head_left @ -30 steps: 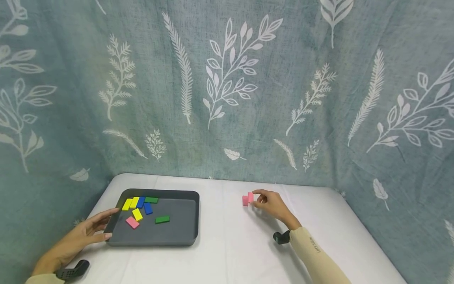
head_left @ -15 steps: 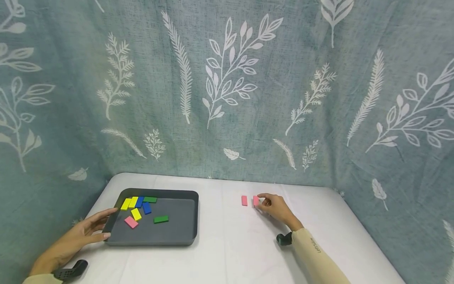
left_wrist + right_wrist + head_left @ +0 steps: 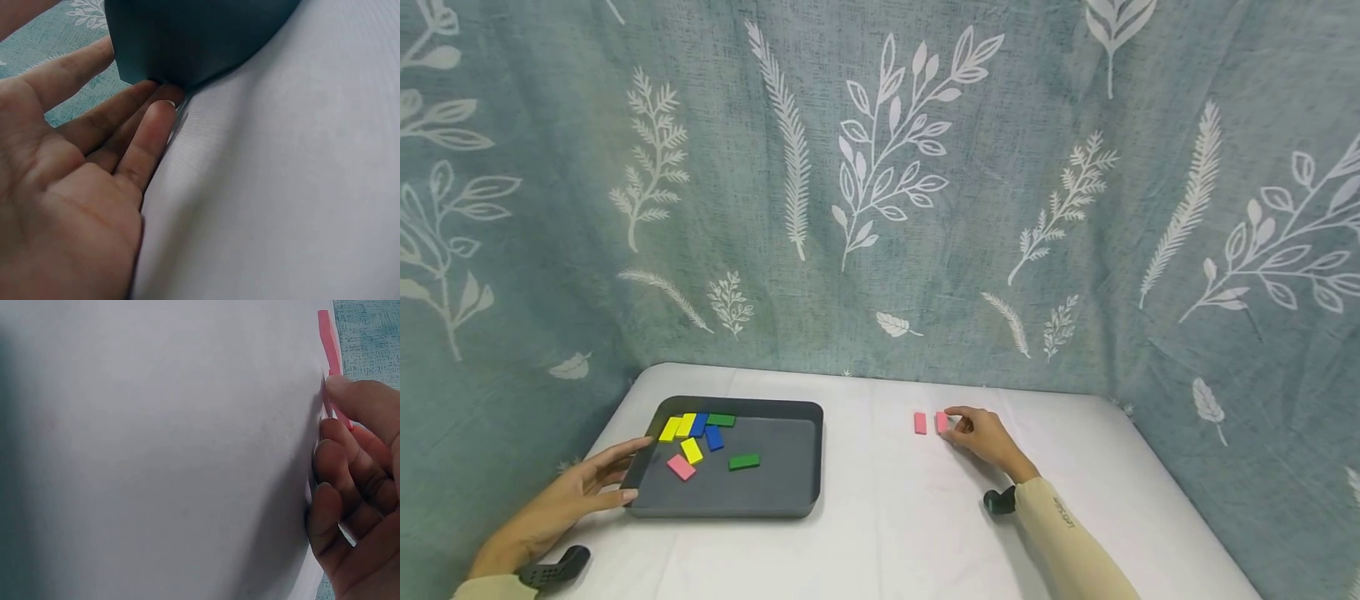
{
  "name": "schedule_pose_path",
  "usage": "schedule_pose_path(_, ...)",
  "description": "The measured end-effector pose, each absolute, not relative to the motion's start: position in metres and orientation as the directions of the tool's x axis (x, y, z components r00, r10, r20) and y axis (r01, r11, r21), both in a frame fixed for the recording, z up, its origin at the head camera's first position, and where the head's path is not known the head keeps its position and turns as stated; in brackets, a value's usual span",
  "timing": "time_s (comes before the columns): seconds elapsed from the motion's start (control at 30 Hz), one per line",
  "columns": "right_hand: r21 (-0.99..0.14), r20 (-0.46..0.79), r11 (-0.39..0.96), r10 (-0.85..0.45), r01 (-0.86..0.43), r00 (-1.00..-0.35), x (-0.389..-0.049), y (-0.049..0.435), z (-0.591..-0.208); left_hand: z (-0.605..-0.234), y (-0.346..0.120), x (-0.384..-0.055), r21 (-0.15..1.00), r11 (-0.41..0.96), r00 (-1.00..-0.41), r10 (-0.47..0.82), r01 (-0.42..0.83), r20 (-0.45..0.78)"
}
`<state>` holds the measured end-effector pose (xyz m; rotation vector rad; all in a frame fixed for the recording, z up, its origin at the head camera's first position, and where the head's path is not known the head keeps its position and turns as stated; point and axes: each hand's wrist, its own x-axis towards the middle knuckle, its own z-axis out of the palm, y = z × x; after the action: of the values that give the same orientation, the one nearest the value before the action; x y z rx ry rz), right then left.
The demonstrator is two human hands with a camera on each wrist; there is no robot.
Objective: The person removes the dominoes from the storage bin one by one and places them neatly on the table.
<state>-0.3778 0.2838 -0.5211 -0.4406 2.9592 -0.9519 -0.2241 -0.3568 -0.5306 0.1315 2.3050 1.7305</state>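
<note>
My right hand [image 3: 983, 435] pinches a small pink block [image 3: 941, 423] between thumb and fingers, at or just over the white tabletop. A second pink block [image 3: 920, 423] lies a short gap to its left, roughly parallel. In the right wrist view the thumb covers part of the pinched block, and pink [image 3: 328, 337] shows beyond it. On the other side, my left hand [image 3: 568, 496] rests against the left wall of a dark grey tray [image 3: 775, 492], fingers fairly straight. The left wrist view has its fingertips [image 3: 164, 115] touching the tray's outside near the bottom.
Inside the tray lie several blocks: yellow [image 3: 692, 451], blue [image 3: 714, 437], green [image 3: 744, 462] and one pink [image 3: 681, 467], mostly toward its left side. White cloth [image 3: 880, 533] covers the table. A patterned teal curtain [image 3: 805, 317] stands behind and at both sides.
Over the last second my right hand has moved the pinched pink block to the right, away from the other pink block, opening a gap. My left hand has stayed at the tray.
</note>
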Motion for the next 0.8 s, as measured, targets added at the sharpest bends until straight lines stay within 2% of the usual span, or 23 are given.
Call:
schedule_pose_path(0.37, -0.548, 0.057, 0.799, -0.260, -0.248, -0.964, -0.378, 0.288, -0.523, -0.529, -0.353, -0.221, 0.939, 0.341, -0.970, 0.208, -0.048, -0.124)
schedule_pose_path(0.8, -0.609, 0.004, 0.764, -0.268, -0.216, -0.963, -0.378, 0.285, -0.513, -0.531, -0.355, -0.217, 0.946, 0.320, -0.972, 0.202, -0.050, -0.119)
